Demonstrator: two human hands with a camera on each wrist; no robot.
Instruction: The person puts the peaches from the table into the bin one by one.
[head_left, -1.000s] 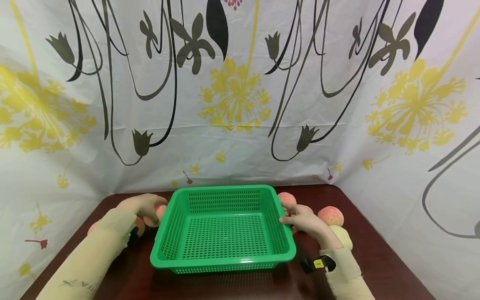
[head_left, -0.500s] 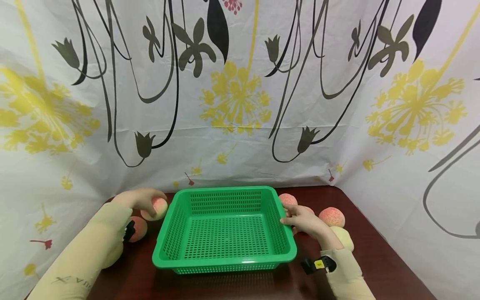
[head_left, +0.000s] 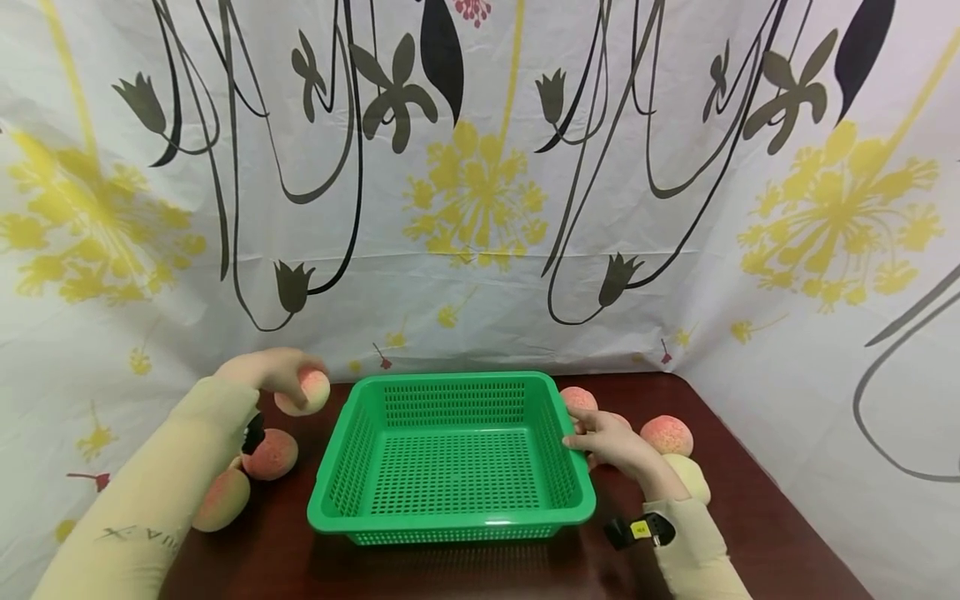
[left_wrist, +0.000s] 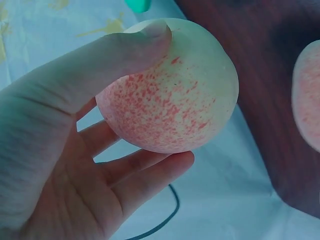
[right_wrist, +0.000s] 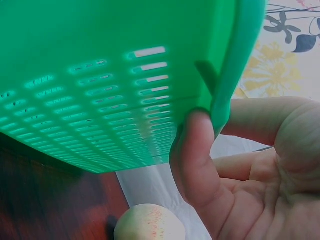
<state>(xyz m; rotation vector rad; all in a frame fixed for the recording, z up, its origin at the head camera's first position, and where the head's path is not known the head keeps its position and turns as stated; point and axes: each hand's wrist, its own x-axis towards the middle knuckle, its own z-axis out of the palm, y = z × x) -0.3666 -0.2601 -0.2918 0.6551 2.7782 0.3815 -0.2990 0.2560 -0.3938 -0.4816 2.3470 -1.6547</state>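
My left hand holds a peach at the table's far left corner, left of the basket. Up close in the left wrist view, the thumb lies over the peach, which is pale with red speckles, and the fingers are curled beneath it. A green plastic basket with slotted walls stands mid-table, nothing in it. My right hand grips its right rim. The right wrist view shows thumb and fingers on either side of that rim.
Two peaches, one reddish and one greener, lie by my left forearm. Right of the basket are several more, including a pink peach and a pale one. Patterned white cloth hangs around the dark table.
My left hand has risen and moved left with the peach, away from the basket's edge, uncovering the peaches near the forearm. The right hand keeps its grip on the rim.
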